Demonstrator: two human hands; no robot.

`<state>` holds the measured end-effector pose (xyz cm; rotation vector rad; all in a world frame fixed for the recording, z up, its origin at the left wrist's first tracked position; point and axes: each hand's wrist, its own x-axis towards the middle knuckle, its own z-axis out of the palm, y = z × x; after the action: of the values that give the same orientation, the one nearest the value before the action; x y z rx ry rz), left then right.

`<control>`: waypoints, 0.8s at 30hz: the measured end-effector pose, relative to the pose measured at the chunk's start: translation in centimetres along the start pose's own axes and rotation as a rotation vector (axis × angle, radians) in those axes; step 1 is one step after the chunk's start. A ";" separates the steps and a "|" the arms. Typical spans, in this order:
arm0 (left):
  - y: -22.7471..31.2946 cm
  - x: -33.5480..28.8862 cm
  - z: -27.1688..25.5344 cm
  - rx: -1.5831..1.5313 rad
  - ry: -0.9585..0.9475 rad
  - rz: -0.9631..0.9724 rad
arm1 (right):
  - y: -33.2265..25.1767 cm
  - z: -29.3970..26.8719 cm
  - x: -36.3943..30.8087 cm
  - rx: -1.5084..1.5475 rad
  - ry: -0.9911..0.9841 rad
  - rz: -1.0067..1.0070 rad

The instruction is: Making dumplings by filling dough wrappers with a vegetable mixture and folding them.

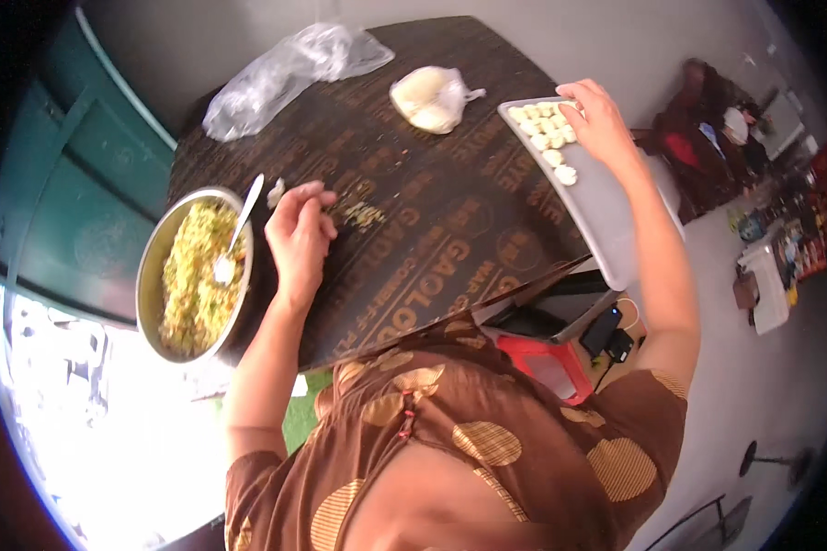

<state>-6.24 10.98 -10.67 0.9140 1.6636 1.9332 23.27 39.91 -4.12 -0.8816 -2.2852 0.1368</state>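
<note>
My right hand (600, 124) reaches over the far end of a grey tray (606, 211), thumb and forefinger apart with nothing seen between them. Beneath and beside its fingers, small pale dough pieces (542, 124) lie in close rows, and a couple sit nearer me. Above the table, my left hand (299, 234) is curled closed; its palm side is hidden, so anything inside cannot be made out. Just left of it stands a metal bowl (143, 285) of chopped yellow-green filling (193, 285). A metal spoon (248, 209) rests in the filling, its handle over the rim.
Crumbs of filling (363, 213) and a small white scrap (277, 192) lie on the dark patterned table (432, 193). Farther back are a knotted bag of dough (429, 99) and a crumpled clear plastic bag (285, 73). A red-framed box (551, 367) sits below the table's near edge.
</note>
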 end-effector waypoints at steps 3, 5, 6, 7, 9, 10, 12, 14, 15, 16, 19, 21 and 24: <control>-1.0 0.4 -0.1 0.028 0.014 0.115 | -5.6 1.6 -0.1 0.062 -0.014 -0.381; -1.5 0.7 -0.3 0.108 0.031 0.160 | -8.5 3.4 -0.2 0.109 -0.080 -0.508; -1.5 0.7 -0.4 0.122 0.049 0.163 | -9.7 4.7 -0.4 0.158 -0.091 -0.559; -1.4 0.7 -0.4 0.151 0.048 0.149 | -10.8 5.7 -0.6 0.200 -0.150 -0.548; -1.1 0.6 -0.4 0.197 0.062 0.176 | -12.5 7.9 -0.7 0.288 -0.253 -0.528; -1.4 0.7 -0.5 0.208 0.079 0.183 | -13.0 9.2 -0.7 0.335 -0.295 -0.519; -1.3 0.4 -0.8 0.293 0.090 0.190 | -13.9 10.9 -1.1 0.335 -0.318 -0.544; -0.7 -0.8 -1.0 0.516 0.005 0.366 | -14.8 11.8 -2.0 0.332 -0.284 -0.513; -0.1 -1.9 -1.1 0.545 -0.065 0.398 | -14.6 12.1 -2.4 0.320 -0.327 -0.494; 0.3 -3.0 -1.3 0.574 -0.136 0.427 | -14.7 12.0 -3.0 0.328 -0.330 -0.505; 1.4 -5.9 -2.4 0.561 -0.226 0.444 | -14.6 11.2 -4.7 0.293 -0.438 -0.424; 2.0 -7.6 -3.3 0.540 -0.194 0.386 | -14.5 10.8 -6.2 0.238 -0.465 -0.422; 1.9 -9.3 -4.6 0.494 -0.147 0.318 | -13.8 10.9 -7.4 0.168 -0.565 -0.371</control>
<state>-2.94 0.95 -10.94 1.5477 2.0447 1.6024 12.74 26.17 -12.15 -0.3410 -2.8622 0.4512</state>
